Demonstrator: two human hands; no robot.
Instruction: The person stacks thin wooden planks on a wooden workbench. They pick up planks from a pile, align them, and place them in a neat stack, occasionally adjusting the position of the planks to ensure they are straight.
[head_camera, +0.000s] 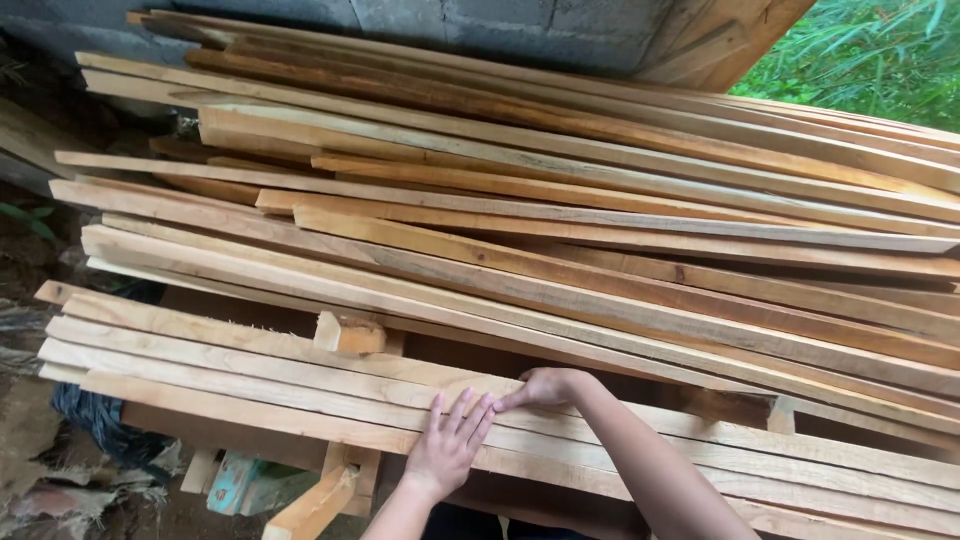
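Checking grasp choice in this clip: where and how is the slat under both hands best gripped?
Grip the slat across its narrow width near mid-length, coming from above on the near side; it lies flat, long and thin, so end grips would tip it. The left hand rests flat; the right hand curls over its far edge.

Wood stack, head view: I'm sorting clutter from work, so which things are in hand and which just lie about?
In hand:
left hand, flat on the near planks
right hand, gripping a plank's edge

Lying about:
rear plank pile
small wood block
grey block wall
green foliage
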